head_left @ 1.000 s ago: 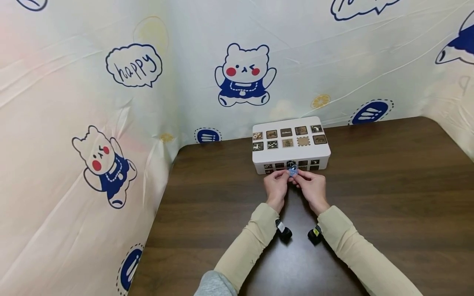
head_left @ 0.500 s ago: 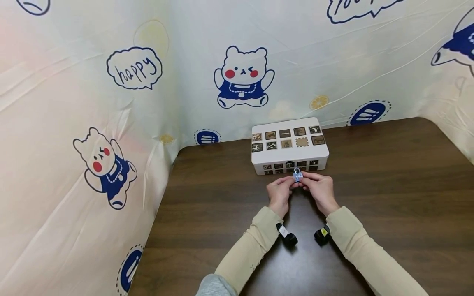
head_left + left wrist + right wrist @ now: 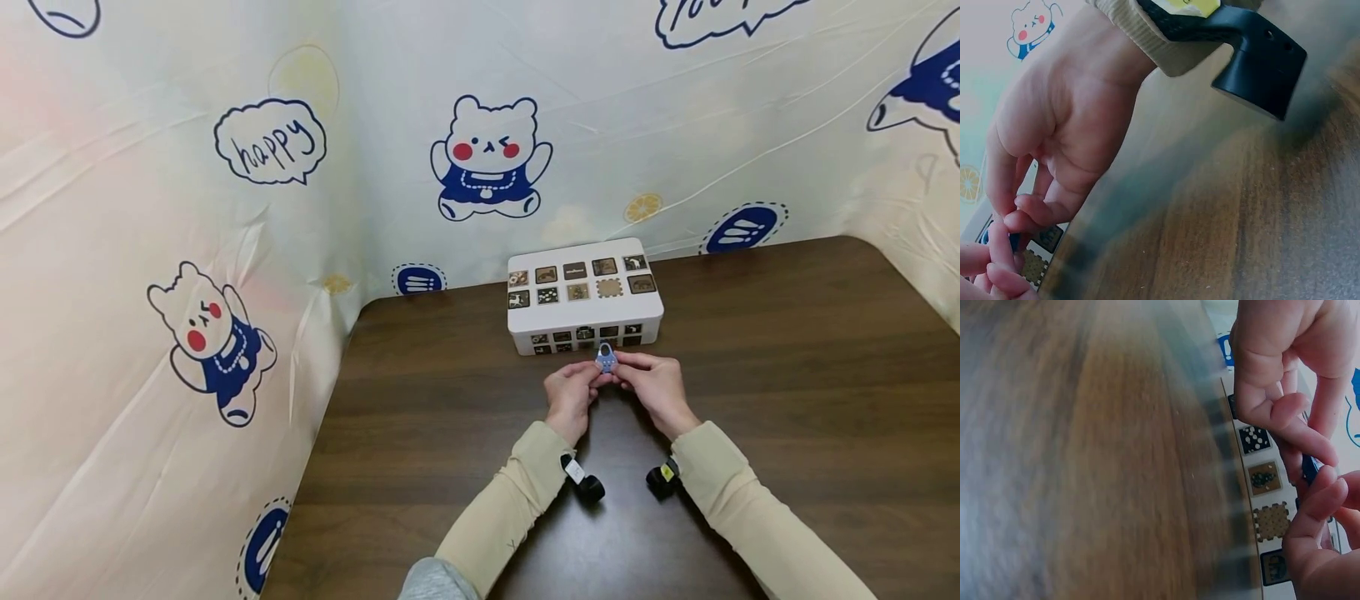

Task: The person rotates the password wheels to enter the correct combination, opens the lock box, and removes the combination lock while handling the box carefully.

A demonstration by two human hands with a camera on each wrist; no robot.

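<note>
A small blue padlock is held up just in front of the box, its shackle pointing away from the person. My left hand pinches its left side, while my right hand pinches the right side between thumb and fingers. Behind it stands a white rectangular box with rows of dark picture tiles on lid and front; the lid is down. In the right wrist view only a dark blue bit of the padlock shows between the fingertips. Fingers hide most of it in the left wrist view too.
The box sits on a dark brown wooden table, close to the back edge. A pale cloth with bear drawings hangs behind and at the sides. Each wrist carries a black camera.
Both hands have drawn the padlock back from the box front towards the person and slightly right. The padlock has turned, so its shackle and face show more clearly. The box stays put.
</note>
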